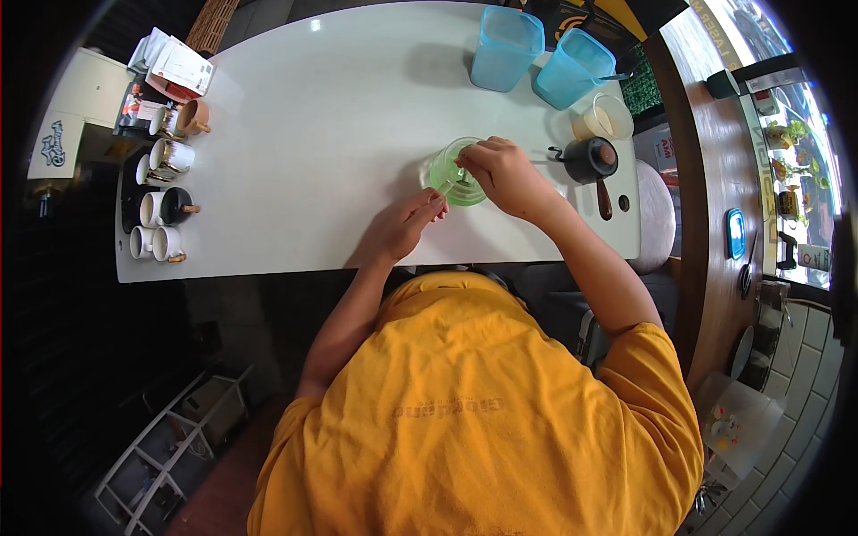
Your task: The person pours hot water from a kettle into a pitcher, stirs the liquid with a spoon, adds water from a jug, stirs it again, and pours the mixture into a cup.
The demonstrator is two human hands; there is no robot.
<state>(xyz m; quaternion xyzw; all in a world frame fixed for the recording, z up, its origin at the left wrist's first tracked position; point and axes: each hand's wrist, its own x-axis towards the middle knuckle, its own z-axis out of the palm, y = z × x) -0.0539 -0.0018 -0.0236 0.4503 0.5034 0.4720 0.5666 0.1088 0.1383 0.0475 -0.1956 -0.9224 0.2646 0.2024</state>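
A pale green glass vessel [471, 193] stands on the white table [340, 134] near its front edge. My right hand [509, 179] is over the vessel's right side, its fingers pinched together at the opening; what they hold is too small to make out. At the front left of the vessel, my left hand [407, 223] has its thumb and fingers closed on the vessel's clear handle [444, 188]. Part of the vessel is hidden behind my right hand.
Several cups [172, 159] line the table's left end, with papers [181, 67] behind them. Two blue containers [508, 49] stand at the back right. A clear tub [608, 118] and a dark pot with a wooden handle [585, 161] are to the right.
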